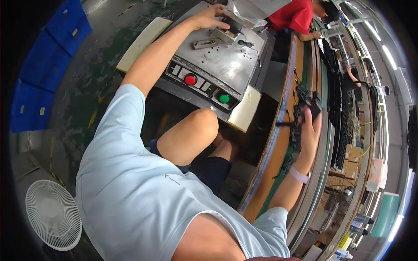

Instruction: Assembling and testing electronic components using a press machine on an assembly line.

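At the top of the view my left hand (211,18) reaches over a metal machine top (226,65). Its thumb and fingers close on a black block (233,27) seated in a metal fixture (223,37). A short black cable (246,43) lies on the plate beside the fixture. Over at the right, my right hand (310,130) is closed around a small black box-shaped piece (314,107) above the conveyor belt (278,180). Tangled black cables (299,102) lie on the belt beside that hand.
The machine front carries a red button (190,79) and a green button (224,98). A person in a red shirt (289,17) works at the far end of the conveyor. Blue bins (37,65) stand at left, with a white fan (53,215) below. Shelves with cardboard boxes (353,154) line the right.
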`<state>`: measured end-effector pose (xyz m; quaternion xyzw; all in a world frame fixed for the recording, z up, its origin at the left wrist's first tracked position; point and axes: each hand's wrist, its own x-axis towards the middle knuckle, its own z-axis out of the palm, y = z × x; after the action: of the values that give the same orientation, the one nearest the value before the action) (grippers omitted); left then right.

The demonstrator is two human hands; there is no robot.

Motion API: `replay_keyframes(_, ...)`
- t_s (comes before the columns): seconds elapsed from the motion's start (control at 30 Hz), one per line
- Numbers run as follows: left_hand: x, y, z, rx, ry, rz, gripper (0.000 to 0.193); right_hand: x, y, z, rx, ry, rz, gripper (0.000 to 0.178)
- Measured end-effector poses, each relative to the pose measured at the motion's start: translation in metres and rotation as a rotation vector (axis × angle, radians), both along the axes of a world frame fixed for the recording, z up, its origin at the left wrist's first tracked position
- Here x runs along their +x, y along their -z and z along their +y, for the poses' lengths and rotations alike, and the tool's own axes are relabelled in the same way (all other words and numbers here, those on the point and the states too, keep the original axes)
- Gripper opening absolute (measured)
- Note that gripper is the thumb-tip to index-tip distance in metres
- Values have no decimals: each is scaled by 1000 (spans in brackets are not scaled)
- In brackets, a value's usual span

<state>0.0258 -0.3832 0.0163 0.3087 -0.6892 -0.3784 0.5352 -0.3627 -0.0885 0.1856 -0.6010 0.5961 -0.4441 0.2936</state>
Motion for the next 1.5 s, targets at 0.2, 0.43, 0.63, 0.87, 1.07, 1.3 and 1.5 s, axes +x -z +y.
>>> replay_keyframes(0.2,33,-22,122,313,501,716,67,70,68,-134,63,-314,-163,37)
replay_keyframes(0.43,52,7,315,614,228,1246,41,158,124,-250,-526,-384,627,54)
replay_keyframes(0.63,57,35,326,587,-317,597,37,172,131,-256,-464,-548,927,75)
replay_keyframes(0.87,72,66,267,235,-593,-43,42,140,95,-101,243,-728,1295,114)
replay_keyframes(1.07,17,-10,258,289,-168,354,38,145,123,-34,-269,-518,729,104)
replay_keyframes(1.3,-45,-100,265,391,360,152,61,125,37,-28,68,-541,-329,31)
replay_keyframes(1.5,0,-28,322,528,347,33,54,-141,-36,68,-306,325,747,39)
